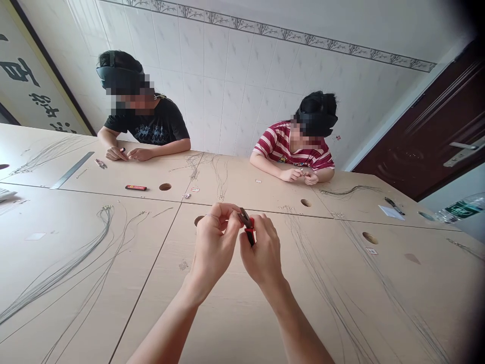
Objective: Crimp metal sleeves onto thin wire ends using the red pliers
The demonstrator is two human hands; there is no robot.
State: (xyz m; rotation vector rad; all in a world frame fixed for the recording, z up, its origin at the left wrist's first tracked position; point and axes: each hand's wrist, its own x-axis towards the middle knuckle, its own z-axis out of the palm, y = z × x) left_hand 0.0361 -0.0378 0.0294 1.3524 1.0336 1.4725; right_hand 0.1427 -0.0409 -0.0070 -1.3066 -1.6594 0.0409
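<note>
Both my hands are raised over the middle of the table (166, 313). My right hand (265, 250) is closed around small pliers (249, 230) with red and black handles. The dark jaws of the pliers point up and left, right at the fingertips of my left hand (214, 242). Those left fingers are pinched together at the jaws; what they hold is too small and too hidden to name. To the left lies a bundle of thin grey cords (100, 237) with small metal ends. More thin cords (303, 247) spread out on the right.
Across the table sit two people, one in a black shirt (162, 121), one in a striped shirt (280, 144). A metal ruler (71, 170), a red and black marker-like stick (136, 188), a plastic bottle (462, 208) and round table holes (370, 237) are around.
</note>
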